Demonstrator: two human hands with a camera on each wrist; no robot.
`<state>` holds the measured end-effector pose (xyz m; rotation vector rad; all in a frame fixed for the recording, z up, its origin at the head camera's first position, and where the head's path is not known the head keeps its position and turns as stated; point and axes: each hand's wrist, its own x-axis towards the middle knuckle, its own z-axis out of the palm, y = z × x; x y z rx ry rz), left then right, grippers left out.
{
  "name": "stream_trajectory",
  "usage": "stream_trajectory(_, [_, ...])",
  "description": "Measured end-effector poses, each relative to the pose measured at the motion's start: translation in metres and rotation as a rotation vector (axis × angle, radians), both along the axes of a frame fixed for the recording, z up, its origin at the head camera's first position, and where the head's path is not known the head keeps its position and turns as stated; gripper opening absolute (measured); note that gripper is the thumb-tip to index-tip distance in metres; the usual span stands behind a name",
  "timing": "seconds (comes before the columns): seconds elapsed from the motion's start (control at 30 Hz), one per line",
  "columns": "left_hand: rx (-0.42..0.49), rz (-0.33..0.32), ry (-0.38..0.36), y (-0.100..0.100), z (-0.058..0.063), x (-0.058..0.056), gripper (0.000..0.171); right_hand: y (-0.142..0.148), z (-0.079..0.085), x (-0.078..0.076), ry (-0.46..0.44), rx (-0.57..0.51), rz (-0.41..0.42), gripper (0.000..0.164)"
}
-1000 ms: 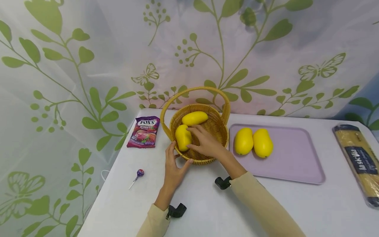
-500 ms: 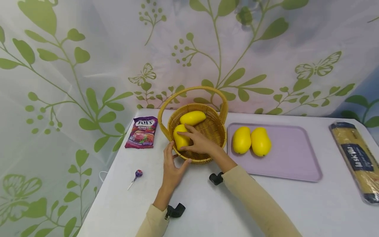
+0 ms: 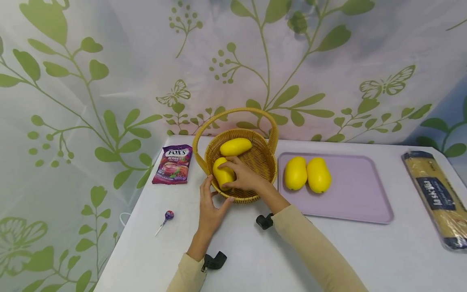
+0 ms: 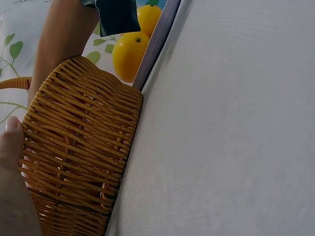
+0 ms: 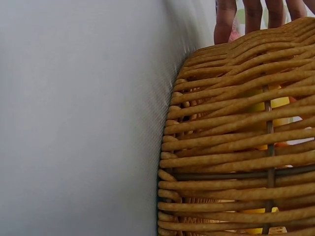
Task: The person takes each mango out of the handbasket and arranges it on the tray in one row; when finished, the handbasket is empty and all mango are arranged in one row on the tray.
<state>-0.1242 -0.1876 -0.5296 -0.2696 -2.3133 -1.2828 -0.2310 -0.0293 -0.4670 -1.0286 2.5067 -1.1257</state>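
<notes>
A woven yellow-brown basket (image 3: 260, 164) with a tall handle stands at the middle of the table. Two yellow mangoes lie inside: a rear mango (image 3: 236, 147) on its side and a front mango (image 3: 223, 173) by the left wall. My right hand (image 3: 243, 174) reaches in over the front rim and holds the front mango between thumb and fingers. Outside, my left hand (image 3: 211, 209) steadies the basket at its front left, thumb at the rim. Its fingers (image 5: 252, 14) extend along the outer wall in the right wrist view.
Right of the basket, a lilac tray (image 3: 355, 186) bears two more mangoes (image 3: 307, 175). A spaghetti pack (image 3: 435, 198) lies at the far right. A purple candy bag (image 3: 173, 165) and a lollipop (image 3: 166, 220) lie to the left. A patterned curtain hangs behind.
My right hand has shifted slightly left and closed more snugly about the front mango, which now leans a little. My left hand stays at the basket. The head view has drifted slightly.
</notes>
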Motion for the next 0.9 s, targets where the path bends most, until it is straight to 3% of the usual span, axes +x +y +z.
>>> stream_trajectory(0.53, [0.003,-0.008,0.003,0.0007,0.0022,-0.0005,0.091,0.0004,-0.0023,-0.0017,0.027,-0.004,-0.006,0.059])
stream_trajectory(0.9, [0.001,-0.017,0.055,0.0007,0.0014,-0.0013,0.09,0.0007,-0.004,-0.0029,0.033,-0.01,-0.006,0.058])
